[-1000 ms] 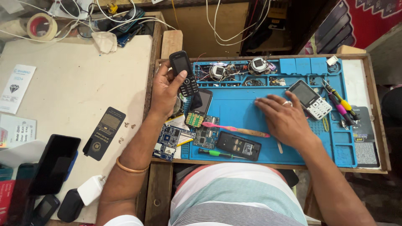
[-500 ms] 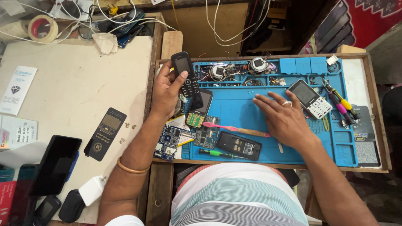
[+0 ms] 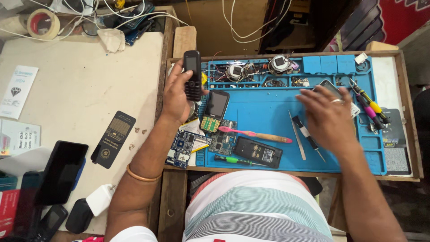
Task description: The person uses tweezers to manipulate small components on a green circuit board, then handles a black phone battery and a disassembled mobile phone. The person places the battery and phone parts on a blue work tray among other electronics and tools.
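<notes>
- Blue repair mat [image 3: 268, 114] spread over the wooden worktop [image 3: 403, 112], strewn with phone parts.
- Left hand [image 3: 177, 96] closed round a black keypad phone [image 3: 192, 75], lifted above the mat's left edge.
- Right hand [image 3: 329, 116] open, fingers spread, palm down over a phone [image 3: 330, 87] at the mat's right side.
- Pink toothbrush [image 3: 255, 134] and tweezers [image 3: 297, 141] flat on the mat between the hands.

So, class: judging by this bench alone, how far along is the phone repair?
Done: a phone already lies opened on the blue mat, its bare circuit boards and black back shell set apart. In hand: the left hand holds a black keypad phone upright; the right hand hovers, blurred, near the tweezers. Left: those parts remain unassembled, and the green screwdriver lies unheld.
</notes>
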